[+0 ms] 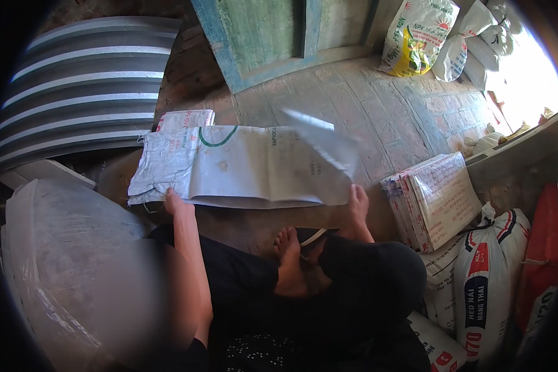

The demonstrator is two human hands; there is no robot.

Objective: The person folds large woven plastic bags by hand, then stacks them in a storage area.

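A white woven sack [232, 164] with green and dark print lies stretched out sideways on the floor in front of me. At its frayed left end, my left hand [176, 203] is closed on the near edge. My right hand [358, 199] grips the near right corner, where a flap of the sack stands up, blurred by motion. Creases run across the sack's middle. Behind its left end, a folded sack with red print [189, 116] is partly covered by it.
To the right sits a stack of folded sacks [443, 198], with filled sacks [487, 279] beside it. A corrugated sheet [87, 87] lies at the far left, above a plastic-wrapped bundle [62, 248]. A blue-green wooden panel [260, 43] and more bags [418, 37] stand at the back.
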